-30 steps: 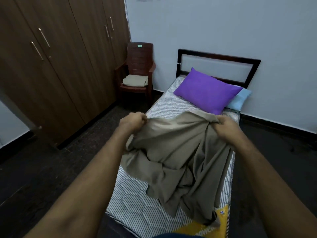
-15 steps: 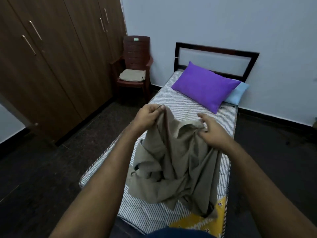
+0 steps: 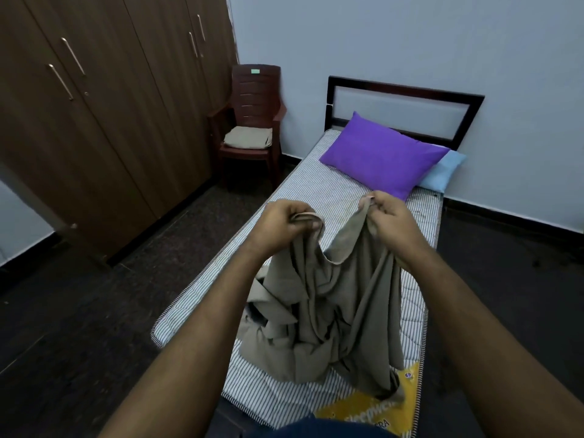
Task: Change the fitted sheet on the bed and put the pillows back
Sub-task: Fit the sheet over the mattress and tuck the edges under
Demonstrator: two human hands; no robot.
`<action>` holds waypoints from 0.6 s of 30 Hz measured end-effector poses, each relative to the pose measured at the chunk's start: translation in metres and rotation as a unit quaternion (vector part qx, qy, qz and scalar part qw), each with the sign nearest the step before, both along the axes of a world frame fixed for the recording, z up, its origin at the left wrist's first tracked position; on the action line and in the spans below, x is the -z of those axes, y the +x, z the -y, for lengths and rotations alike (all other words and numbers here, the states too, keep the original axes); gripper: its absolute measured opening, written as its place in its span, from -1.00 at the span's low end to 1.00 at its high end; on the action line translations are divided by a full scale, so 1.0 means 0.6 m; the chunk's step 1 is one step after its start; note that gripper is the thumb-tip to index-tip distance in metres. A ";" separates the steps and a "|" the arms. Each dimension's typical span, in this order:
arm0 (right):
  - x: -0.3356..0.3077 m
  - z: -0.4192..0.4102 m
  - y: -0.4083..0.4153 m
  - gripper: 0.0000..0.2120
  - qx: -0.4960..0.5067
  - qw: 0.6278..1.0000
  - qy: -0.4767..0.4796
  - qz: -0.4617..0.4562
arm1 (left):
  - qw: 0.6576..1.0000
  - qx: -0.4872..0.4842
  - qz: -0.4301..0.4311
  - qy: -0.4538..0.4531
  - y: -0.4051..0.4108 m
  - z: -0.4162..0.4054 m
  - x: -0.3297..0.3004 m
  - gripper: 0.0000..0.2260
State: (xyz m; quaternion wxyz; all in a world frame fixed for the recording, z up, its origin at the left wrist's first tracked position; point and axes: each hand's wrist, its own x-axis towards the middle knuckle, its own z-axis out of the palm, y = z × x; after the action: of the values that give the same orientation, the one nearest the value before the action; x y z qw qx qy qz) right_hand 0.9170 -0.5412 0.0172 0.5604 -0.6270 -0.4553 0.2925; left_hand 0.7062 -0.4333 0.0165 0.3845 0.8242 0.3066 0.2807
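Note:
I stand at the foot of a narrow bed with a bare striped mattress (image 3: 328,191). A crumpled beige fitted sheet (image 3: 328,314) hangs from both hands over the mattress's near half. My left hand (image 3: 284,222) grips a bunched edge of it. My right hand (image 3: 388,219) pinches another part of the edge, raised a little higher. A purple pillow (image 3: 382,154) lies at the head end, on top of a light blue pillow (image 3: 442,172) that is mostly hidden.
A dark headboard (image 3: 407,90) stands against the pale wall. A brown plastic chair (image 3: 252,121) with a folded beige cloth (image 3: 248,137) stands left of the bed. Wooden wardrobe doors (image 3: 104,115) line the left side. Dark floor lies on both sides.
Both hands have drawn closer together and shifted along the sheet's edge. The sheet has bunched up and now hangs in a narrower bundle. The camera view has tilted slightly down.

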 end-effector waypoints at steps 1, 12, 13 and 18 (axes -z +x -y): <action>-0.002 0.004 -0.009 -0.89 -0.050 0.999 -0.008 -0.008 | 0.997 0.010 0.062 -0.053 0.004 0.008 -0.005 -0.96; 0.058 -0.008 -0.021 -0.62 -0.127 0.900 -0.228 0.350 | 0.966 -0.051 0.231 -0.101 -0.006 0.012 -0.050 -0.93; 0.049 -0.009 -0.022 -0.69 -0.079 0.904 -0.205 0.367 | 0.979 -0.040 0.188 -0.074 -0.012 0.007 -0.046 -0.88; 0.030 -0.015 -0.027 -0.74 0.011 0.960 -0.050 0.276 | 0.981 -0.022 -0.178 0.077 -0.038 -0.009 -0.032 -0.45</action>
State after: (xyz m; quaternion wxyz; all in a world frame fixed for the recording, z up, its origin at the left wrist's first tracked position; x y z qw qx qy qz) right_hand 0.9010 -0.5325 -0.0010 0.3843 -0.7155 -0.5701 0.1238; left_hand 0.6835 -0.4281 0.0359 0.2531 0.8810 0.3661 0.1605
